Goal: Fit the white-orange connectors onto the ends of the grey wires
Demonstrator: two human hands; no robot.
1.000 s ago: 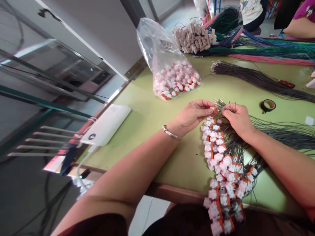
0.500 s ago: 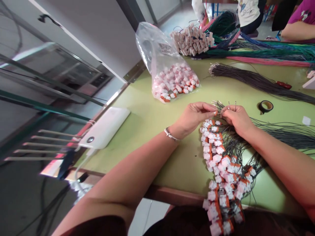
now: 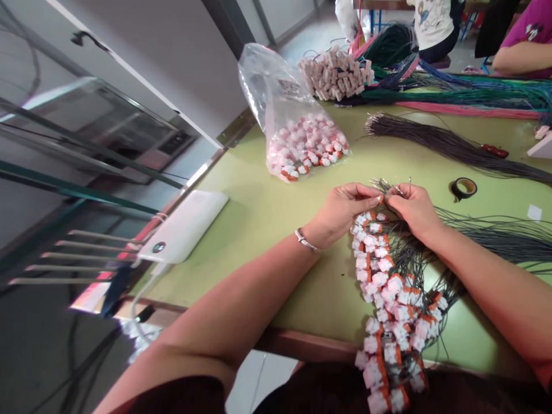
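Connector bag (image 3: 302, 144), tape roll (image 3: 464, 187) beyond hands (image 3: 383, 210).

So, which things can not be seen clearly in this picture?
Head view only:
- Connector between the fingertips of left hand and right hand: mostly covered by the fingers, too small.
- Wire ends: hidden behind the right hand.
- Bag label: print too small.
- Connector string: its lower end is cut off by the bottom edge.

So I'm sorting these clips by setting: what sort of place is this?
Most likely a wire-harness assembly workshop. The green table bears a plastic bag of connectors and bundles of coloured wires. The left hand and right hand meet over grey wires fitted with connectors.
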